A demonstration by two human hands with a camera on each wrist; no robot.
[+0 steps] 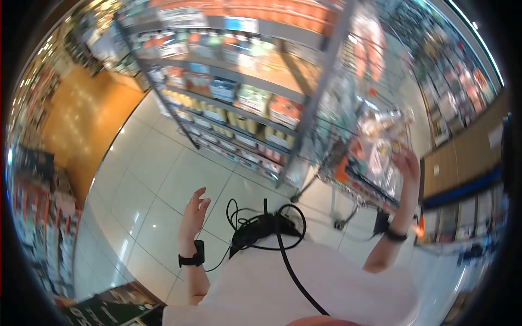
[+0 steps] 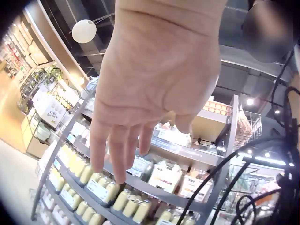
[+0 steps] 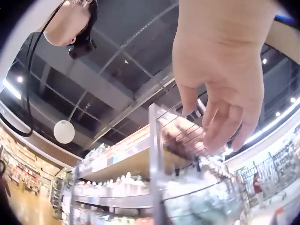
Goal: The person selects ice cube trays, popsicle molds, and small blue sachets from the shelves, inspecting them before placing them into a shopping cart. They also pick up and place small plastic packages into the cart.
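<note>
In the head view my left hand is held out over the tiled floor, fingers relaxed and nothing in them. The left wrist view shows its palm in front of a shelf rack stocked with pale yellow bottles. Farther right, my right hand overlaps the edge of a wire cart with clear-wrapped goods in it. Its fingers hang loosely bent in the right wrist view, where the hand shows no object between fingers and thumb.
A bundle of black cables hangs at the person's waist. Shelves at the left and a wooden cabinet at the right flank the tiled floor. Another person stands far off in the right wrist view.
</note>
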